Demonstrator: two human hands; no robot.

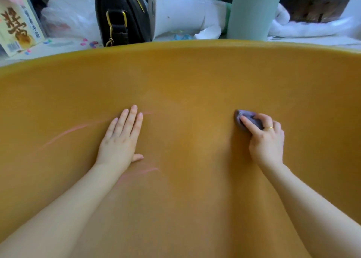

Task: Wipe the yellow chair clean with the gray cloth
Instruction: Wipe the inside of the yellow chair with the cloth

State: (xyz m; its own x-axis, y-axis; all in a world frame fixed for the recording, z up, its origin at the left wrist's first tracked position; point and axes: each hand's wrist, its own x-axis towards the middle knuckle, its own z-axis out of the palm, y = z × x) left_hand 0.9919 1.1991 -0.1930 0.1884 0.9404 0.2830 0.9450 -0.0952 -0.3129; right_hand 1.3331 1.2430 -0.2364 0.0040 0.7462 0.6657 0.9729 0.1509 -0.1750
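The yellow chair [185, 78] fills most of the view, its broad curved surface running from edge to edge. Faint pink streaks [64, 133] cross it on the left, and another pink streak lies near my left wrist. My left hand [121, 138] rests flat on the chair, fingers together, holding nothing. My right hand [265, 138] presses a bunched gray cloth [247, 119] against the chair to the right of centre, with the forefinger stretched over the cloth and a ring on one finger.
Beyond the chair's top edge is a cluttered surface: a black handbag [122, 13] with gold fittings, a white plastic bag [68, 15], a printed box [17, 25] at far left, a white megaphone-like object [175, 10], a pale green cylinder [252, 12].
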